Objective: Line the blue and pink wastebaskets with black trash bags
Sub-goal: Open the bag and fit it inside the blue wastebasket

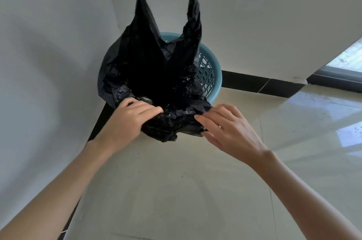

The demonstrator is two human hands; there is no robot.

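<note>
A blue perforated wastebasket (212,67) stands in the corner of the room. A black trash bag (152,67) lies over and inside it, covering its left and near rim. One bag handle loop rises against the far wall. My left hand (129,120) grips the bag's near edge, fingers curled over the bunched plastic. My right hand (225,128) has straight fingers that touch the bag's near right edge. No pink wastebasket is in view.
White walls (254,14) meet behind the basket, with a black skirting strip (260,83) along the floor. Glossy pale floor tiles (176,190) spread toward me. A doorway threshold (337,77) shows at the right edge.
</note>
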